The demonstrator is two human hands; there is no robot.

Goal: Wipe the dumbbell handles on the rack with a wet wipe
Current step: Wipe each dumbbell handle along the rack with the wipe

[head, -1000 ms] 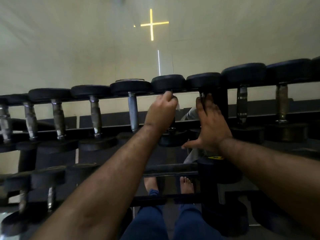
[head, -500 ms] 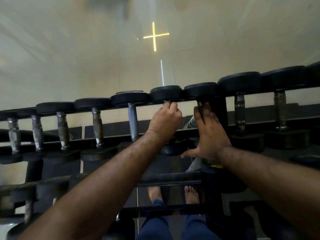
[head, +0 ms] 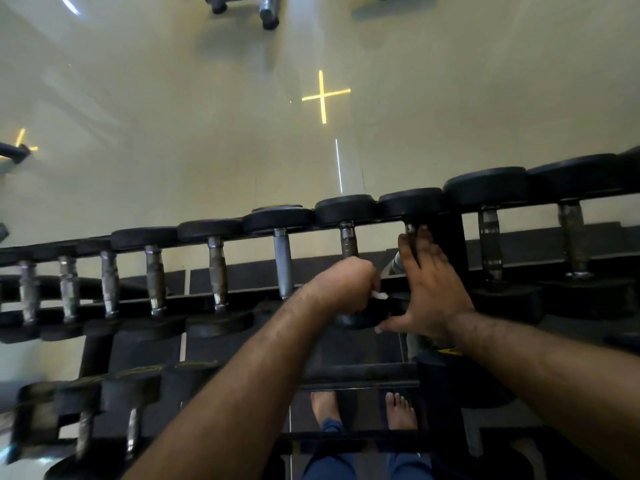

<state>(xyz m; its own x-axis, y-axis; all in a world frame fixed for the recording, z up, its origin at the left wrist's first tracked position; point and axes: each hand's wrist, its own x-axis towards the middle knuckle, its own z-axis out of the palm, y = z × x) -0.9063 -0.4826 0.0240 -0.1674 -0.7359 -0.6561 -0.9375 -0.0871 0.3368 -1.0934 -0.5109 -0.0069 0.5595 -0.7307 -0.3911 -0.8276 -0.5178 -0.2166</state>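
A black rack (head: 450,244) carries a long row of dumbbells with black heads and worn metal handles. My left hand (head: 346,289) is wrapped round the near end of one middle handle (head: 348,240), with a white wet wipe (head: 379,295) bunched between its fingers and the metal. The far part of that handle shows bare above my fist. My right hand (head: 429,292) lies flat with straight fingers over the neighbouring dumbbell's handle (head: 410,230) to the right, thumb spread toward the left.
More dumbbells (head: 218,268) fill the top row to both sides, and a lower tier (head: 104,403) holds others at the left. My bare feet (head: 401,410) stand under the rack. Pale floor stretches beyond, with equipment legs (head: 266,8) at the top.
My left hand has slid down the handle toward me, from the far head to the near end, uncovering the upper metal. The right hand has stayed on the neighbouring handle.
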